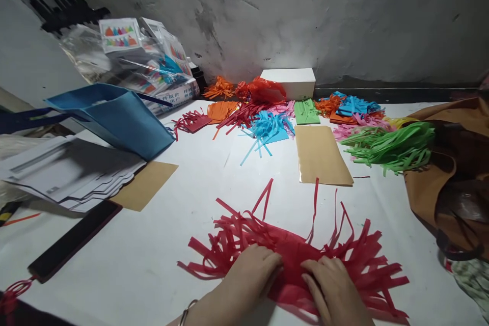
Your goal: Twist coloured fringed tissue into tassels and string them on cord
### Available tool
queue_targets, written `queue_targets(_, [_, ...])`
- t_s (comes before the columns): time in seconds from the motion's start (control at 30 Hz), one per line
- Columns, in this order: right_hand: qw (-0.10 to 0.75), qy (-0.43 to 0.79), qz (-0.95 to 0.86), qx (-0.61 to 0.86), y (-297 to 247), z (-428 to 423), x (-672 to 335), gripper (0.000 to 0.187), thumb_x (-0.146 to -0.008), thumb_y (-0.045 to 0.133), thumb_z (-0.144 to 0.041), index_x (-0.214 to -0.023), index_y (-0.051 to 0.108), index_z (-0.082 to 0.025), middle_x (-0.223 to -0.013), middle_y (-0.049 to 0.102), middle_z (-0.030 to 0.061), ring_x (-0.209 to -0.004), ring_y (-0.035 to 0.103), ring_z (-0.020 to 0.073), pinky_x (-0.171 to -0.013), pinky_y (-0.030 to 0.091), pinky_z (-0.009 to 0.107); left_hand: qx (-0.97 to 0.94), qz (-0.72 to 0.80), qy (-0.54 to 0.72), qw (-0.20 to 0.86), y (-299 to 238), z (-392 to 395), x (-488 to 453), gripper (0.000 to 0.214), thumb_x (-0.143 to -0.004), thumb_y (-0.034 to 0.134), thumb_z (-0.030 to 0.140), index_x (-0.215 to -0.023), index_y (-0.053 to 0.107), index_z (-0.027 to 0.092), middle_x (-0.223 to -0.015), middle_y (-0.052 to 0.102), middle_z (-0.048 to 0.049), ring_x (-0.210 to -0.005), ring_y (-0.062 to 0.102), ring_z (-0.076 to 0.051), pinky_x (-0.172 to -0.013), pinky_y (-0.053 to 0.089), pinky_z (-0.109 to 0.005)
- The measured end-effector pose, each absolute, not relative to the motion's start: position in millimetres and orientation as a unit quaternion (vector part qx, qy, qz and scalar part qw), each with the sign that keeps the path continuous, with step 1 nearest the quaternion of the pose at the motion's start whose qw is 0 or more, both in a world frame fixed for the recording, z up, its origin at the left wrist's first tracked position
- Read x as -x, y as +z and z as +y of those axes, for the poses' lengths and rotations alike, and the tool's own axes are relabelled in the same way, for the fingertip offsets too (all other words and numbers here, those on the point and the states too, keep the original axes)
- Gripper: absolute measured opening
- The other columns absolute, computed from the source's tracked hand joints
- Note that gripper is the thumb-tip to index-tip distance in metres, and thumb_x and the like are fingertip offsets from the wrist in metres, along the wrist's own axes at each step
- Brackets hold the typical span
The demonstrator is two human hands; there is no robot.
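Observation:
Red fringed tissue paper (294, 260) lies spread on the white table in front of me, its middle uncut and its cut strips fanning out to both sides. My left hand (254, 272) is on the left part of the middle, fingers curled together against the paper. On the right part, my right hand (330, 282) has its fingers bent and closed on the sheet. The two hands are a short gap apart, with red paper showing between them. Several loose strips stick out beyond the far edge of the sheet. The fingertips are partly hidden.
Brown card (323, 155) lies beyond the red paper. Fringed bundles in blue (269, 127), green (393, 145) and orange (221, 111) line the back. At left are a blue bag (114, 114), white sheets (72, 168) and a dark phone (74, 239); a brown bag (424, 188) sits right.

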State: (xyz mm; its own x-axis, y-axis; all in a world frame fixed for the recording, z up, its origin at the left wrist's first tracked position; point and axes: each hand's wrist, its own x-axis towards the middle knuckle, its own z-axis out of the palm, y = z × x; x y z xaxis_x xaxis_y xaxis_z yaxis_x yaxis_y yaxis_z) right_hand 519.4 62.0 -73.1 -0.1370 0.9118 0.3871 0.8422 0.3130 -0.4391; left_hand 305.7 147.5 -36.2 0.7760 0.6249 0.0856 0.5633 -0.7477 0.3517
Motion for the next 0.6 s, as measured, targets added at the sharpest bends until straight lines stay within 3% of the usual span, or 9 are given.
queue_targets(0.13, [0.245, -0.014, -0.746, 0.619, -68, 76, -518, 0.026, -0.098, 0.048, -0.016, -0.121, 0.06, -0.02, -0.08, 0.07, 0.0028, -0.068, 0.063, 0.0216, -0.065, 0.05, 0.034, -0.895, 0.416, 0.038, 0.159, -29, 159, -321, 0.019, -0.094, 0.049, 0.012, -0.084, 0.063, 0.019, -0.079, 0.075, -0.0046, -0.067, 0.067, -0.021, -0.06, 0.042, -0.03])
queue_targets(0.27, [0.279, -0.151, -0.736, 0.599, -56, 83, -511, 0.03, -0.096, 0.044, -0.012, -0.12, 0.062, -0.015, -0.103, 0.072, 0.0135, -0.095, 0.064, 0.0301, -0.088, 0.046, 0.047, -0.883, 0.442, 0.0, 0.16, -23, 166, -335, 0.021, -0.098, 0.046, 0.015, -0.086, 0.062, 0.018, -0.078, 0.075, -0.0056, -0.065, 0.068, -0.023, -0.054, 0.036, -0.03])
queue_targets(0.43, [0.331, -0.191, -0.777, 0.5, -68, 79, -499, 0.027, -0.097, 0.042, -0.013, -0.098, 0.069, -0.018, -0.09, 0.074, 0.0053, -0.087, 0.064, 0.0229, -0.095, 0.042, 0.038, -0.879, 0.449, 0.004, 0.161, -23, 167, -336, 0.021, -0.099, 0.043, 0.015, -0.09, 0.062, 0.018, -0.078, 0.074, -0.0059, -0.064, 0.067, -0.023, -0.055, 0.04, -0.031])
queue_targets(0.5, [0.335, -0.214, -0.77, 0.499, -75, 78, -499, 0.034, -0.097, 0.037, -0.008, -0.097, 0.069, -0.017, -0.09, 0.074, 0.0061, -0.088, 0.063, 0.023, -0.096, 0.041, 0.039, -0.881, 0.446, 0.042, 0.154, -24, 165, -331, 0.018, -0.098, 0.045, 0.015, -0.098, 0.062, 0.017, -0.085, 0.074, -0.0071, -0.071, 0.067, -0.023, -0.06, 0.046, -0.032])
queue_targets(0.6, [0.371, -0.169, -0.764, 0.501, -74, 77, -502, 0.033, -0.096, 0.037, -0.006, -0.096, 0.068, -0.016, -0.086, 0.071, 0.0055, -0.083, 0.062, 0.0213, -0.093, 0.043, 0.038, -0.916, 0.353, 0.163, 0.1, -27, 160, -322, 0.027, -0.09, 0.062, 0.021, -0.117, 0.06, 0.019, -0.115, 0.07, -0.0119, -0.101, 0.063, -0.03, -0.087, 0.05, -0.045])
